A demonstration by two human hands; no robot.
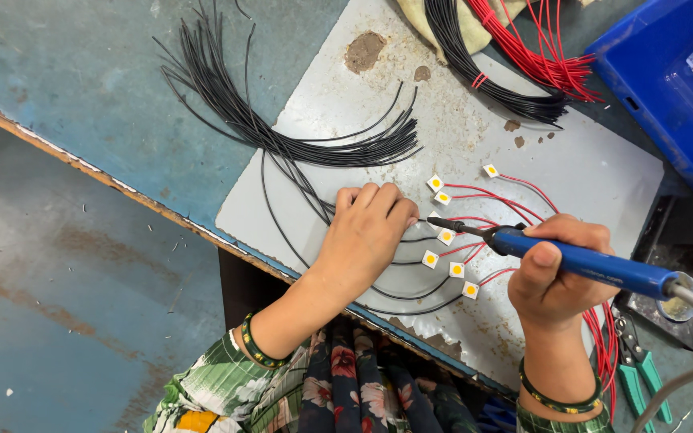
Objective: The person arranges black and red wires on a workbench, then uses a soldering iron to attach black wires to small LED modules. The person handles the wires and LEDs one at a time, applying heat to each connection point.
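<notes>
- A grey metal sheet (pixel 571 172) is lying on the worn blue-green table (pixel 82 72), serving as the work surface.
- A fan of loose black wires (pixel 282 136) is spreading across the sheet's 10 o'clock side, crowding the space just above the left hand.
- A bundle of red wires (pixel 535 56) and another black bundle (pixel 475 68) are resting at 12 o'clock, partly on a cloth.
- A blue plastic tray (pixel 651 72) is sitting at 2 o'clock; green-handled cutters (pixel 639 373) are lying at 5 o'clock, beside the right wrist.
- Small white square chips with yellow centres (pixel 446 236), each trailing a red lead, are lying in a loose column at the sheet's centre.
- The left hand (pixel 366 232) is curling its fingers down, pressing black wires against the sheet just at 9 o'clock of the chips.
- The right hand (pixel 559 273) is closing firmly round the blue-handled soldering iron (pixel 579 261), whose dark tip is pointing toward 9 o'clock, reaching the chips beside the left fingertips.
</notes>
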